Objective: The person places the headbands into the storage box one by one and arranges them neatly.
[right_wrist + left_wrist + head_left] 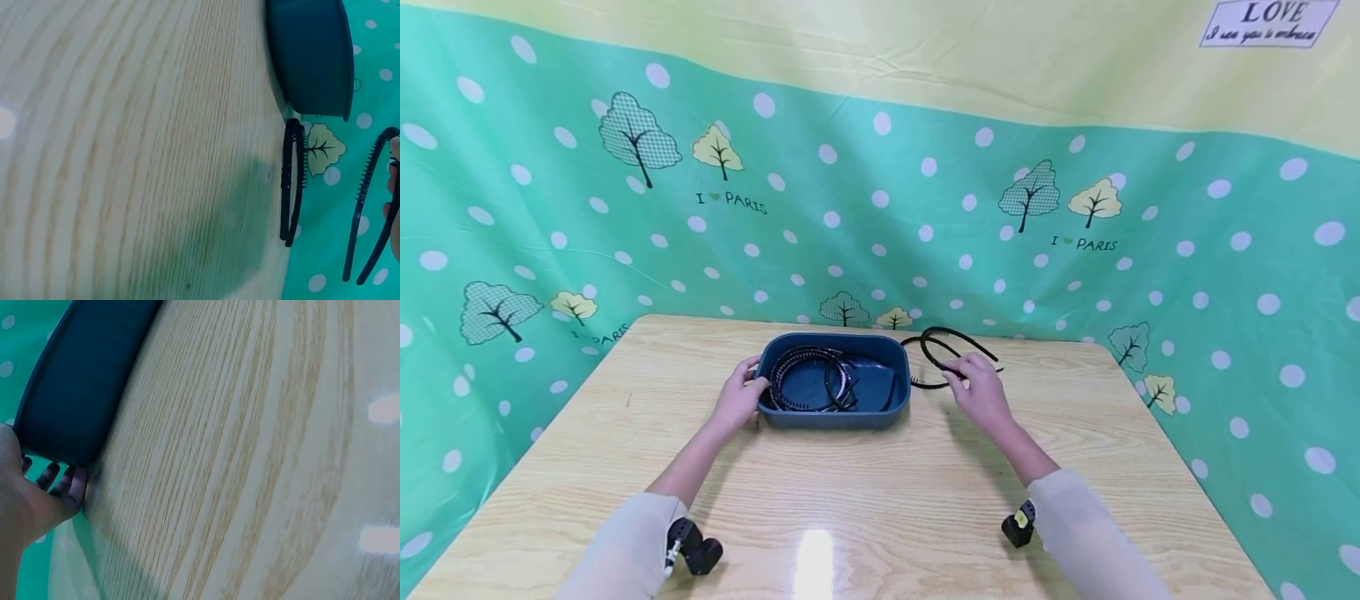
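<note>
A dark blue bin (831,422) stands toward the back of the table. Inside, mostly on its left side, lie several dark hair hoops (777,382), overlapping. My left hand (739,400) grips the bin's left end, thumb at the rim; the left wrist view shows its fingers under the outer wall of the bin (87,381). With thumb and fingers, my right hand (983,398) pinches a black toothed headband (354,234) and holds it above the table, right of the bin. Another black headband (286,187) lies on the table beside the bin's right end.
The wooden table (850,492) reaches back to a green dotted cloth (880,225) that hangs behind it and at both sides. Small black devices are strapped on both wrists. A bright glare spot (814,562) shows near the front edge.
</note>
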`<state>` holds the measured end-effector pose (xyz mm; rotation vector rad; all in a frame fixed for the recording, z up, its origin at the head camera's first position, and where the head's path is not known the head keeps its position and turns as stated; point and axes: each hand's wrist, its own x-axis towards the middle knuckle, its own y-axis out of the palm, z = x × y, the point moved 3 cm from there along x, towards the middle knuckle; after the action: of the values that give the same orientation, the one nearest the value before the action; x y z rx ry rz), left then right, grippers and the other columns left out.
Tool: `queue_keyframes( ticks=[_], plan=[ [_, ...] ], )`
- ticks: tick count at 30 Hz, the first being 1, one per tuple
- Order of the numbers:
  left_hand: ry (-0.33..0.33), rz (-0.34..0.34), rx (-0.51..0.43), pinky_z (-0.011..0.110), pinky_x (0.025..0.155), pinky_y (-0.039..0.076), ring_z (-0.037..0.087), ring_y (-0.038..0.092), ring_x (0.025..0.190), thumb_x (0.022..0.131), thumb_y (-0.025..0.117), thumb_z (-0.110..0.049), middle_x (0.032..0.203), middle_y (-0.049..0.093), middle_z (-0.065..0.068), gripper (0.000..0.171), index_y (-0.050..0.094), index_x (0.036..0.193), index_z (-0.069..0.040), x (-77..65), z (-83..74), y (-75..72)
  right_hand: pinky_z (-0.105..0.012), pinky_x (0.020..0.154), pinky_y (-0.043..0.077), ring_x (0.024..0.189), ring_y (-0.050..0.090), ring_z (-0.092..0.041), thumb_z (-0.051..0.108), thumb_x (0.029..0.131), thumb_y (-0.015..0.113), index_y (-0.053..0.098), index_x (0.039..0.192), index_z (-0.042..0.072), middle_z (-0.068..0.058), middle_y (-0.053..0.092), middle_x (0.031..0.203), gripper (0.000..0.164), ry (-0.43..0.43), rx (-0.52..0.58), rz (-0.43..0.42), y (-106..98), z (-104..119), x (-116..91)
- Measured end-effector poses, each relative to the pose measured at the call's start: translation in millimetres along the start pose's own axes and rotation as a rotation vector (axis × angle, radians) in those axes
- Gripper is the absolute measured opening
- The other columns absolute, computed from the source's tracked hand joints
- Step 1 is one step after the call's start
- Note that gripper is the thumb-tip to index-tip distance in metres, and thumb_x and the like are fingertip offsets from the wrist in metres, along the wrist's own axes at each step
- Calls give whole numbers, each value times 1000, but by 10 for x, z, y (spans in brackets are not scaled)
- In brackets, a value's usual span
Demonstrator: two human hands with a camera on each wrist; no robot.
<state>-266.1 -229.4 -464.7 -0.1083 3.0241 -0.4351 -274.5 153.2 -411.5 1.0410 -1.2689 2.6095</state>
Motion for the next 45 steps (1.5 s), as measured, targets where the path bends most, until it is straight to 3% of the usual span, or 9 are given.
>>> queue_keyframes(
  ticks=[6,16,25,36,45],
  plan=[
    [11,-12,1,24,72,52,30,55,105,94,39,-10,129,44,27,52,28,145,-6,6,9,-1,-36,72,49,83,58,-23,9,83,68,72,97,1,-9,64,87,16,-18,10,-2,10,56,12],
    [12,-4,-2,26,74,52,34,53,110,95,38,-11,132,43,27,52,27,146,-6,7,13,2,-35,71,49,84,58,-22,9,83,69,72,97,2,-8,65,88,16,-55,9,-13,47,128,43],
    [5,-7,-4,22,66,51,30,54,104,95,38,-11,132,43,26,53,27,146,-7,16,6,3,-34,69,48,80,58,-22,5,81,70,72,95,1,-8,64,83,15,-88,37,-30,64,245,59],
    [12,-11,-5,23,68,52,30,55,103,94,38,-10,129,44,26,53,27,146,-6,27,8,6,-34,68,48,79,56,-21,6,82,69,72,95,2,-8,62,82,15,-100,42,-28,126,291,82],
    [2,0,-6,24,69,52,33,53,107,95,38,-11,131,43,26,52,26,146,-7,18,7,8,-36,72,49,81,57,-22,7,82,70,73,95,1,-8,63,82,15,-168,50,-26,166,420,84]
  ],
)
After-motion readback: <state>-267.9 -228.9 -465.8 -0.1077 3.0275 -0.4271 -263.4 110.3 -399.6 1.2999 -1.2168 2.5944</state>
